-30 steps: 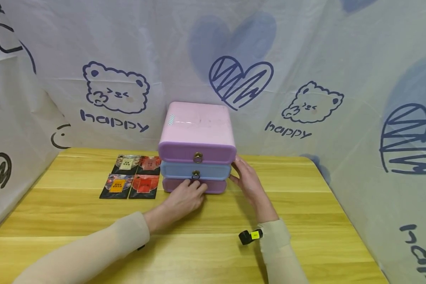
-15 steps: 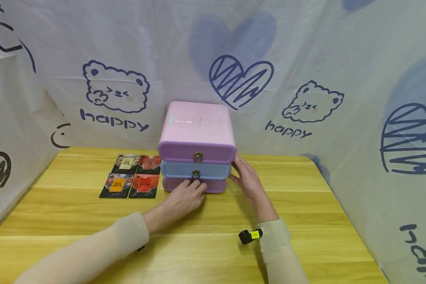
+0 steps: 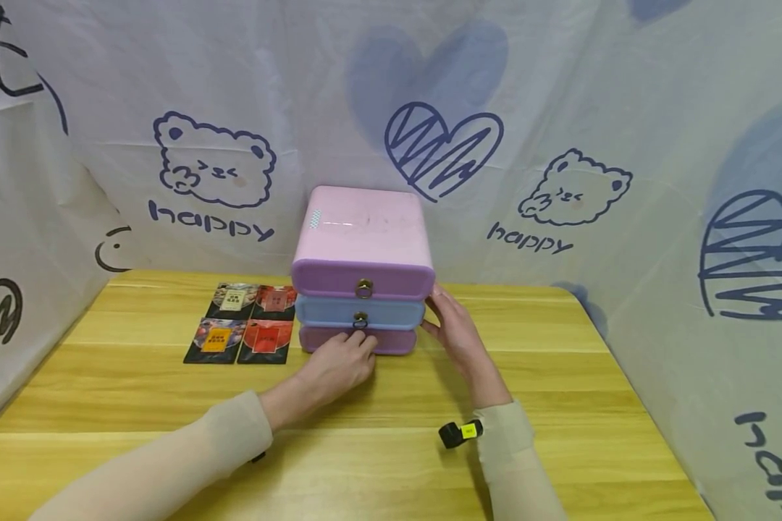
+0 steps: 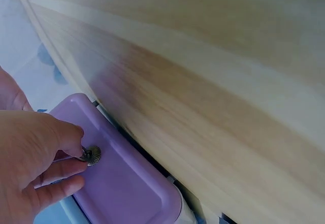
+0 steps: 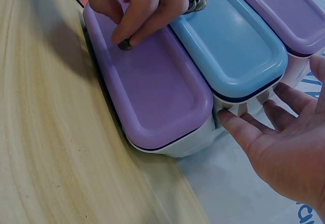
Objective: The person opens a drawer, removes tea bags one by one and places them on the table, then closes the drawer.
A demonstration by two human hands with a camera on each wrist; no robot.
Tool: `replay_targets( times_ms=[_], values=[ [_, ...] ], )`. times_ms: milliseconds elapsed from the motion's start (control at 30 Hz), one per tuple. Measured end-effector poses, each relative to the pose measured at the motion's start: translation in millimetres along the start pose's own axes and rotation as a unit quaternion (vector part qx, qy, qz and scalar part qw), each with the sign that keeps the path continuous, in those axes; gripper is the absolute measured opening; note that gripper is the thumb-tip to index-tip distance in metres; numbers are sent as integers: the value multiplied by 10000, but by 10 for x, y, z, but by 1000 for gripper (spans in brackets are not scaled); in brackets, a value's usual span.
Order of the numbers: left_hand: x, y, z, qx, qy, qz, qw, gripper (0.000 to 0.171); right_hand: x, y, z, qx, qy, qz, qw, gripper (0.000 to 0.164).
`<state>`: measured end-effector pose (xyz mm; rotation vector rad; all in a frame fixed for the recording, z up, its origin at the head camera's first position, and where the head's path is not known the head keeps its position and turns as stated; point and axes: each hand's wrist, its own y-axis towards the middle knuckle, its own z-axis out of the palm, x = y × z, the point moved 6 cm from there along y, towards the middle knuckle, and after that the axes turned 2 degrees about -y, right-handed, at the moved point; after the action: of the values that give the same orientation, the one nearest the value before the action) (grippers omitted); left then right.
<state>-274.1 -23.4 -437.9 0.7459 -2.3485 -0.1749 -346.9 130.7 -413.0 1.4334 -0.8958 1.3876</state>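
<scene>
A small three-drawer cabinet [image 3: 368,224] with a pink top stands at the back of the table. Its fronts are a purple top drawer [image 3: 322,280], a blue middle drawer [image 3: 322,312] and a purple bottom drawer [image 3: 397,343], all pushed in. My left hand [image 3: 339,367] pinches the bronze ring pull [image 4: 93,155] of the bottom drawer between thumb and fingers; the ring is mostly hidden by them. My right hand [image 3: 457,334] rests on the cabinet's right side, its fingers extended and fingertips touching the pale casing beside the blue drawer in the right wrist view.
Left of the cabinet, several dark sachets with coloured labels lie in two rows, among them a red sachet [image 3: 264,341] and an orange-labelled sachet [image 3: 214,340]. A printed white cloth [image 3: 528,87] hangs close behind the wooden table [image 3: 528,449].
</scene>
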Motion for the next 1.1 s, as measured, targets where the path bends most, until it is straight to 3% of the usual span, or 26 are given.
replay_targets(
  times_ms=[433, 1100],
  values=[
    [-75, -30, -55, 367, -64, 114, 9992, 13, 0, -4, 2, -38, 27, 46, 10000, 46],
    [-268, -176, -311, 217, -444, 235, 9985, 13, 8, -1, 13, -60, 101, 11, 9999, 46]
  ],
)
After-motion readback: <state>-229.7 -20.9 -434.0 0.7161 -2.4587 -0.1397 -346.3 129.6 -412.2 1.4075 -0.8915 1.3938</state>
